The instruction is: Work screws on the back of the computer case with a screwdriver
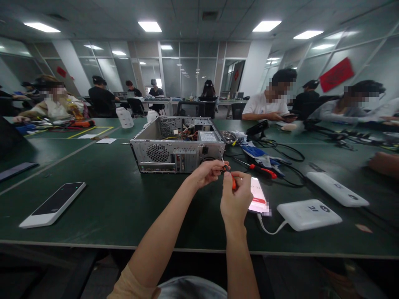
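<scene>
An open desktop computer case (199,154) lies on its side on the green table, its rear panel facing me and cables and a power supply showing inside. In my right hand (236,197) is a screwdriver (233,181) with a red and black handle. The fingers of my left hand (208,172) pinch the front end of its handle near the shaft. Its shaft points up at the right edge of the rear panel; whether the tip touches a screw is too small to tell.
Right of my hands lie a lit phone (259,198) on a cable, another red screwdriver (263,169), blue-white gloves (257,154), black cables and two white power banks (308,214). A white device (54,203) sits at left. Several people work around the tables.
</scene>
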`<state>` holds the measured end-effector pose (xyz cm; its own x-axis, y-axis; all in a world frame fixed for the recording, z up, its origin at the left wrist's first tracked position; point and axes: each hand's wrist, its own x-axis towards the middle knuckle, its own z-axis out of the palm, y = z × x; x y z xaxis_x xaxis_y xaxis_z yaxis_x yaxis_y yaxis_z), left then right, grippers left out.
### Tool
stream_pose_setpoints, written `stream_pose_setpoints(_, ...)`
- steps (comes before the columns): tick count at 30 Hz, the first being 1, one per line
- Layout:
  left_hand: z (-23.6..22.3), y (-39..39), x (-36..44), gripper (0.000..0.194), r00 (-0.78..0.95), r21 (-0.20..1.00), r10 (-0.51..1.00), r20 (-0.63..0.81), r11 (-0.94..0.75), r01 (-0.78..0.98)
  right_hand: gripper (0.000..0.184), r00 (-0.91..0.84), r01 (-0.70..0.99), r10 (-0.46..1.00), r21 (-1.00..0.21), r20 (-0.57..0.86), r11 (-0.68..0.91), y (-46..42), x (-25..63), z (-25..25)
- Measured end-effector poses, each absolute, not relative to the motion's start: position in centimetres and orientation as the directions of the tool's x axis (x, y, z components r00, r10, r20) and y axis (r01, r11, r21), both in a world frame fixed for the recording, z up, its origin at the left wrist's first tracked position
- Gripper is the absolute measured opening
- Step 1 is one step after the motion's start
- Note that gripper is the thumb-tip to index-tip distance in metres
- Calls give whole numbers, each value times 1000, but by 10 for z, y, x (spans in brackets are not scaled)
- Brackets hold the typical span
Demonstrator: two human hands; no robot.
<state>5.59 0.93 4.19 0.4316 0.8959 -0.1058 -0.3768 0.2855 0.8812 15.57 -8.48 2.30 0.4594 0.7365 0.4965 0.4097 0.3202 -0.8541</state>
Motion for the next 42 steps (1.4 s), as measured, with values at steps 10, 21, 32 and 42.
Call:
stream_pose_setpoints(10, 41, 11, 55, 29, 475, 901, 866, -159, 324, -288, 13, 341, 643, 556, -619, 758, 450, -80, 159, 22)
stream_pose_setpoints(21, 41, 6, 58, 33, 467, 894, 882, -55, 252, -371, 47, 460, 459, 691, -816, 557, 353, -82, 158, 22)
stream_pose_setpoints(32, 43, 8, 53, 31, 499, 878, 859, -113, 321, -354, 21, 407, 543, 629, -729, 663, 416, -83, 157, 25)
stream_pose_setpoints(42, 43, 5, 58, 26, 491, 832, 864, -116, 354, -426, 26, 304, 635, 622, -640, 722, 432, -80, 158, 21)
